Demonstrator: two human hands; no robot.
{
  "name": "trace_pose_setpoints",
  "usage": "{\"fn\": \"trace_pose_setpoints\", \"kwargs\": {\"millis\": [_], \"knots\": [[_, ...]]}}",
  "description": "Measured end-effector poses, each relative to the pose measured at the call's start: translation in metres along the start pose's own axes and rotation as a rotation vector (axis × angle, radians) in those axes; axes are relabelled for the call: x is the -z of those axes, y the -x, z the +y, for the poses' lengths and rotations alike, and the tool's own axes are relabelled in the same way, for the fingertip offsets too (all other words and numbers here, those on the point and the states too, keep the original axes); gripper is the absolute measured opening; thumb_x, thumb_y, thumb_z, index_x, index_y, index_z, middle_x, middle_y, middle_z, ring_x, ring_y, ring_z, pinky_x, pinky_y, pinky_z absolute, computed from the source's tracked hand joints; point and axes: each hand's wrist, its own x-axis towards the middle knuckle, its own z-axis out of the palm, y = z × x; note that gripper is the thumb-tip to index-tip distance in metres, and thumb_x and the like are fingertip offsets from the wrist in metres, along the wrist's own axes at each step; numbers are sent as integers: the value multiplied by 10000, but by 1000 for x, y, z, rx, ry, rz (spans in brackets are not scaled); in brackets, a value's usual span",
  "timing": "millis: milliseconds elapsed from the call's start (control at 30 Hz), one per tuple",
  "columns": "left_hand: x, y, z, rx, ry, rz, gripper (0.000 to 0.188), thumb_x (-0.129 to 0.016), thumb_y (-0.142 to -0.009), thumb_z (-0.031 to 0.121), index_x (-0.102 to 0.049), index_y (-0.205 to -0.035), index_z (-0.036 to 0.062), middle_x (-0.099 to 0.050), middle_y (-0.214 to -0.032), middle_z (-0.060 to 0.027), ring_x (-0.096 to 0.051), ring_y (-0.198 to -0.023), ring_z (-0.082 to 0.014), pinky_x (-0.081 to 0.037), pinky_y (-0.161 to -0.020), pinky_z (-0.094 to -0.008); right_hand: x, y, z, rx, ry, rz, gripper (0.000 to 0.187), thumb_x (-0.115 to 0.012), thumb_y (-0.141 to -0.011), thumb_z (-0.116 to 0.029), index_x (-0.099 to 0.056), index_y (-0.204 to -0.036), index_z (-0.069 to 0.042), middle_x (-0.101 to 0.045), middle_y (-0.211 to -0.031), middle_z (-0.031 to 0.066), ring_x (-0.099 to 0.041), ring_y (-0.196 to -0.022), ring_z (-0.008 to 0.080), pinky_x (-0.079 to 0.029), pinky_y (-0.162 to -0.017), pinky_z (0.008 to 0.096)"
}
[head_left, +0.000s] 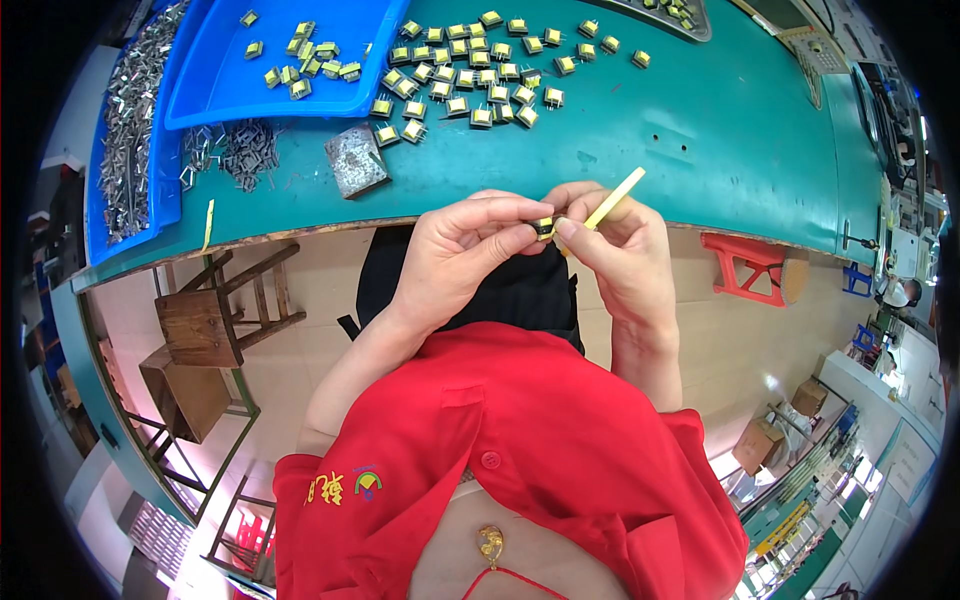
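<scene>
In front of my body, just off the table's near edge, my left hand (462, 242) pinches a small black-and-yellow transformer (545, 229) between thumb and fingertips. My right hand (628, 242) is closed on a narrow yellow strip of tape (616, 196), whose free end sticks up past the fingers. The thumb and fingers of that hand meet the transformer's right side. Fingertips cover much of the part, so whether the tape touches it I cannot tell. Beyond my hands, many similar transformers (487, 78) lie scattered on the green table (700, 180).
A blue tray (200, 105) holds several transformers at the far left. Left of it stands a blue bin (165, 205) of metal pieces. Dark core pieces (250, 153) and a metal block (356, 162) lie nearer. A yellow strip (209, 224) hangs at the edge; a red stool (745, 268) stands right.
</scene>
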Motion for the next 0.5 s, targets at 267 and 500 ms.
{"fn": "trace_pose_setpoints", "kwargs": {"millis": [267,500], "knots": [[0,0,-2,2,4,-13,197,-564,-858,6,-615,-1046,-21,-581,-1013,-109,-594,-897,-169,-515,-794,-268,0,1,1,-21,-4,10,30,-603,-776,20,-596,-786,-8,-586,-952,110,-534,-772,108,-419,-654,228],[-1,0,-1,3,1,-13,210,-567,-859,13,-606,-1061,-25,-582,-1019,-110,-593,-905,-164,-513,-800,-269,0,1,2,-18,5,8,44,-614,-768,29,-595,-789,-5,-582,-954,110,-544,-788,115,-426,-672,230]]}}
